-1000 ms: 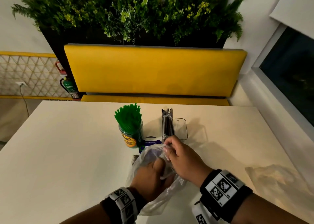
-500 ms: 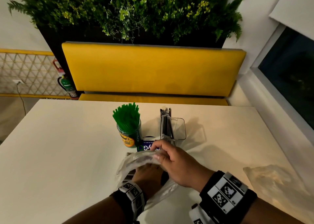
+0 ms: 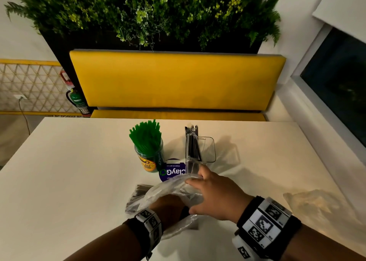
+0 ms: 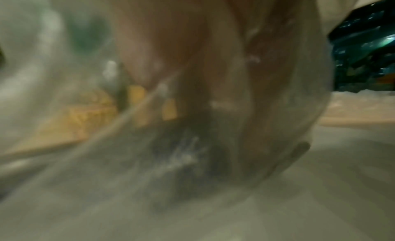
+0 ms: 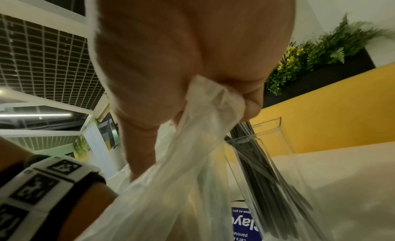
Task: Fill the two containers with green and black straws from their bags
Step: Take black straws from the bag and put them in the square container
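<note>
A jar [image 3: 149, 164] on the white table [image 3: 69, 181] is full of upright green straws [image 3: 146, 137]. To its right stands a clear square container [image 3: 209, 149] with a few black straws [image 3: 191, 147] leaning at its left wall. In front of them lies a clear plastic bag [image 3: 158, 192] with dark straws [image 3: 136, 198] at its left end. My left hand [image 3: 168, 204] is inside the bag; its fingers are blurred in the left wrist view beside dark straws [image 4: 188, 153]. My right hand [image 3: 195, 181] pinches the rim of the bag [image 5: 213, 96] and holds it up.
A blue ClayGo pack [image 3: 172, 172] lies between the jar and the bag. An empty crumpled clear bag [image 3: 316, 207] rests on the table at the right. A yellow bench back [image 3: 174, 80] with plants [image 3: 148, 13] above runs behind the table.
My left hand has slid from the bag's mouth deeper inside, toward the left. My right hand has lifted the rim and spread the mouth; the bag now lies lower and further left.
</note>
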Tool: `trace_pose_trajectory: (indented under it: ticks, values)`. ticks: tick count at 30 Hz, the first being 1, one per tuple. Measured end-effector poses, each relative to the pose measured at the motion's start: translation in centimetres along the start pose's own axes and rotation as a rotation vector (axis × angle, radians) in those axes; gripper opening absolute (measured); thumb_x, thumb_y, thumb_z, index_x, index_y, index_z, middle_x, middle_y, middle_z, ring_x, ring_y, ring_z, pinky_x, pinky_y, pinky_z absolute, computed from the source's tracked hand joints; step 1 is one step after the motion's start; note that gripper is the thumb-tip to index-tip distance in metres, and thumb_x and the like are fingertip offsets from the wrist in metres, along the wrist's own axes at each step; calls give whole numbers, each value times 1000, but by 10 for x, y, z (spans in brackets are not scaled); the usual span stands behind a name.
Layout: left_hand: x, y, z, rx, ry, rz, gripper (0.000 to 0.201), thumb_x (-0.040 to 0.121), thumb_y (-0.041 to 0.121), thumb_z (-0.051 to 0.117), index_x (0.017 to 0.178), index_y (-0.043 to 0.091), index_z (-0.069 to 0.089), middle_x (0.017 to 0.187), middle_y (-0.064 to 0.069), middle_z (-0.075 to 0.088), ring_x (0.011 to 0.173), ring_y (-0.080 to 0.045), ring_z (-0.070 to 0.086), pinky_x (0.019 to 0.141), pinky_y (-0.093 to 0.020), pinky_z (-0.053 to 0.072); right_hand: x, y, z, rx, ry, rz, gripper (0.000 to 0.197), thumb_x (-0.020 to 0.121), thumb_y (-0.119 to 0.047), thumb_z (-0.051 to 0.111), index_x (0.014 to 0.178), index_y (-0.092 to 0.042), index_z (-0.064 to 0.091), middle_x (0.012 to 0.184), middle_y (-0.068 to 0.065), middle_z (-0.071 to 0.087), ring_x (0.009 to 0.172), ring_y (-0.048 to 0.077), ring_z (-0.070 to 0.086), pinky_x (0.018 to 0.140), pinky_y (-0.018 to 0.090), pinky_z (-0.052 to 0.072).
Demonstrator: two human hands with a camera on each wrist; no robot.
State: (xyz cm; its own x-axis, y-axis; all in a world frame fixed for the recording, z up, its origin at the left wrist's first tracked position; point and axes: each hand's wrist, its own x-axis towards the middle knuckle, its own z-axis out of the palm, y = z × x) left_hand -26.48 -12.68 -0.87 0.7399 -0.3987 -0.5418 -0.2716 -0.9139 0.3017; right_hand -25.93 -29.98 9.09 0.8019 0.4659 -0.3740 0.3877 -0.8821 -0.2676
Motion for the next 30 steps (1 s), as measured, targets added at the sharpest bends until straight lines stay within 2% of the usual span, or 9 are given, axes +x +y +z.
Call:
trace_pose_trajectory:
  ticks: [5,8,10,14,16,21,25,28,30]
  values:
    - [-16,8,-20,-2,170,161,65,89,79,13,129,45,51,138,15,56,129,-8,49,108,-27,35,1,7,6,-40,58,17,66,80,-58,66,138,-45,37,131,2,36,114,22,50,85,33,46]
    - [-32,13,-44,-139,211,295,20,85,77,45,101,65,50,106,47,51,100,23,46,95,-3,31,0,17,6,-64,47,54,71,77,-50,71,139,-46,35,130,3,35,109,21,51,78,31,45]
    - [-28,10,-49,-194,154,327,21,87,63,57,106,56,55,101,39,57,90,14,49,84,-2,33,2,23,8,-89,18,64,81,74,-47,75,141,-44,30,129,4,34,108,22,50,75,31,46]
    - [-19,4,-57,-237,8,214,22,91,31,63,112,24,66,108,-1,71,93,-18,64,80,-25,44,8,32,4,-97,-24,62,89,74,-35,78,142,-49,22,127,4,37,103,22,53,72,29,46]
    - [-20,0,-63,-362,-39,238,25,89,24,68,114,23,67,109,1,72,100,-15,67,86,-24,49,9,36,-1,-55,-64,78,84,77,-36,75,143,-51,25,126,2,38,104,22,55,76,29,47]
    - [-40,0,-91,-846,-100,382,33,85,-5,70,82,28,71,76,13,67,68,-1,60,67,-17,48,9,44,2,-103,-125,146,67,83,-12,62,138,-38,32,127,7,35,93,28,58,68,33,48]
    - [-54,1,-129,-993,98,460,17,82,2,70,93,15,70,89,-6,72,86,-18,68,83,-30,54,7,36,10,-143,-118,103,66,84,-4,54,139,-35,34,154,10,11,88,28,58,63,33,44]
    - [-51,16,-173,-1355,439,531,14,82,0,64,91,12,64,79,-15,66,76,-30,67,76,-38,57,10,30,16,-143,-55,99,79,87,-1,49,148,-41,18,161,4,-22,107,31,57,64,34,43]
    - [-36,26,-198,-1492,690,556,15,84,-2,62,92,10,58,75,-14,61,71,-30,63,73,-40,56,15,30,17,-124,-15,95,82,88,-2,48,152,-39,13,160,6,-26,101,30,59,59,33,40]
